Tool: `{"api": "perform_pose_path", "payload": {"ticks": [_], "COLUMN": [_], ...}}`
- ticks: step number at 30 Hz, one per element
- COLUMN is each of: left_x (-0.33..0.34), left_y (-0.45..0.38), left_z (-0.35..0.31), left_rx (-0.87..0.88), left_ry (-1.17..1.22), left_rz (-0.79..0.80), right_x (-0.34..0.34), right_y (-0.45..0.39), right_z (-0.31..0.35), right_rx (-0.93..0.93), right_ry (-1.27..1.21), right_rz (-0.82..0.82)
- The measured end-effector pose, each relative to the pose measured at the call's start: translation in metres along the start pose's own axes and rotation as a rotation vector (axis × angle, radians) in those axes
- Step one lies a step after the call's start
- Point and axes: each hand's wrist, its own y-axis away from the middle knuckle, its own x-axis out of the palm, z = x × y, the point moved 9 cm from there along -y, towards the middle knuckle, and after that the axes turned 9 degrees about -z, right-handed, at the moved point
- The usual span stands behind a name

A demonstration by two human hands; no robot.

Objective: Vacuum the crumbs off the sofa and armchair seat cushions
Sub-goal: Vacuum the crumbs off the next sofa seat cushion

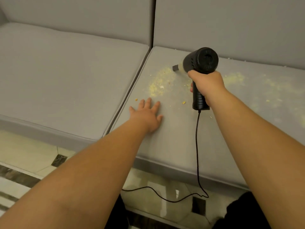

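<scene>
A small black handheld vacuum [202, 61] points left and down over the right grey seat cushion [173, 138]. My right hand [208, 85] grips its handle. Its nozzle tip hovers at the upper edge of a patch of yellow crumbs [160, 82]. More crumbs [257, 86] are spread to the right of the vacuum. My left hand [147, 115] rests flat on the same cushion with fingers spread, just below the crumb patch. The left seat cushion [66, 76] looks bare of crumbs.
A black cord [197, 146] hangs from the vacuum handle over the cushion's front edge and loops across the glossy tiled floor [33, 154]. Grey back cushions [231, 27] rise behind the seats, with a few crumbs along their base. A dark gap separates the two seats.
</scene>
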Motion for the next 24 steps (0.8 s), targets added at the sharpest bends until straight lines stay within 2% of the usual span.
{"api": "perform_pose_path", "payload": {"ticks": [9, 24], "left_x": [0.019, 0.011], "left_y": [0.003, -0.016], "left_z": [0.009, 0.005], "left_rx": [0.011, -0.019], "left_ry": [0.000, -0.024], "left_rz": [0.013, 0.075], "right_x": [0.008, 0.040], "right_y": [-0.001, 0.014], "right_z": [-0.014, -0.007], "right_rx": [0.027, -0.094], "right_ry": [-0.089, 0.011], "right_rz": [0.004, 0.122]}}
